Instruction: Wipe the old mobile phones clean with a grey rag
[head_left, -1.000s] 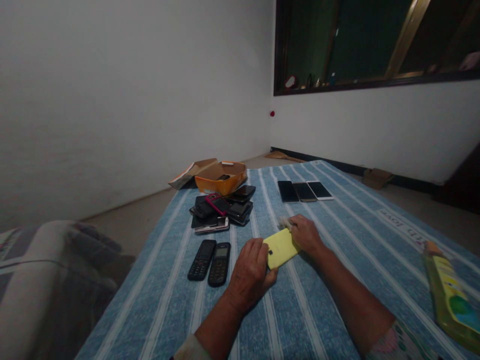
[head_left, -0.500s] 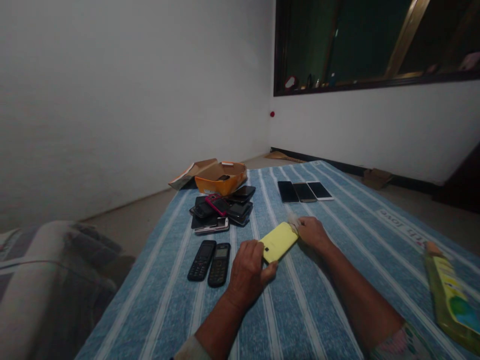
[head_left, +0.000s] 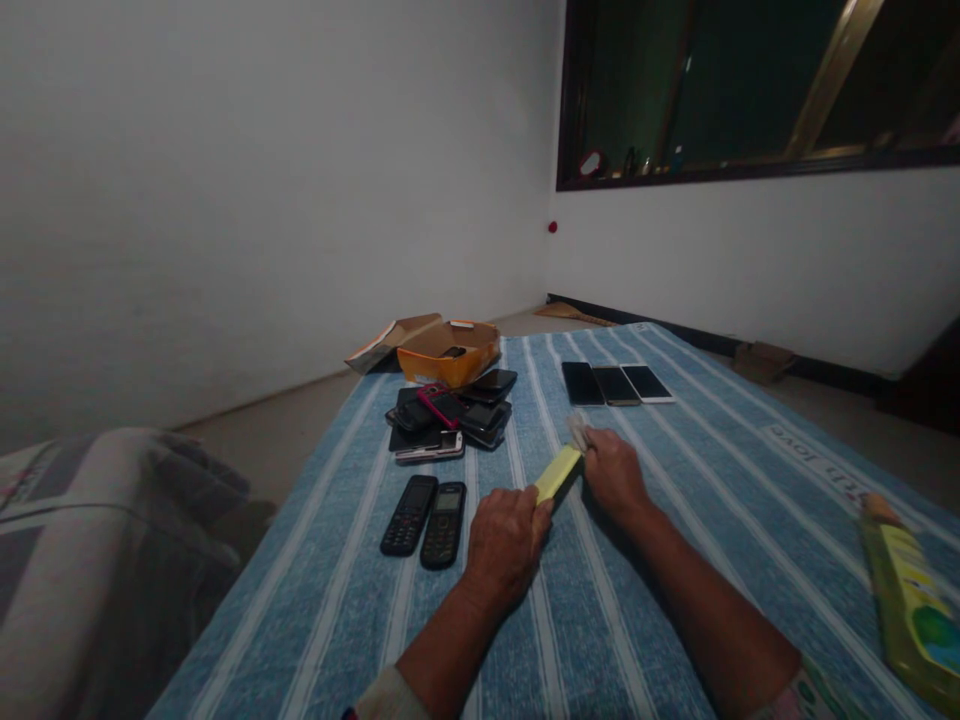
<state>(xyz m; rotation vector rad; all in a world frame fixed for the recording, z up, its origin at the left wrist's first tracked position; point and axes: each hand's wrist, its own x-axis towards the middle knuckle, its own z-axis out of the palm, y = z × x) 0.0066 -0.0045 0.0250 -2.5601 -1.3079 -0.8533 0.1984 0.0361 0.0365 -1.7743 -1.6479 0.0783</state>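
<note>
My left hand (head_left: 504,545) grips a yellow phone (head_left: 557,474), which stands tilted on its long edge so that only a narrow side shows. My right hand (head_left: 615,475) lies just beyond the phone's far end and pinches a small pale bristly item (head_left: 577,433), perhaps a brush. Left of my left hand lie two black keypad phones (head_left: 424,522) side by side. Further back are a loose pile of phones (head_left: 442,420) and a row of three dark-screened smartphones (head_left: 611,384). All of this rests on a blue striped cloth (head_left: 660,560).
An open orange cardboard box (head_left: 448,358) stands behind the phone pile. A green-and-yellow package (head_left: 911,600) lies at the cloth's right edge. A grey padded object (head_left: 97,560) bulks at lower left. White walls meet in the far corner, with a dark window (head_left: 750,90) high on the right.
The yellow phone has turned from lying broad side up to standing on its edge. My left hand has rotated with it, and the view has shifted slightly.
</note>
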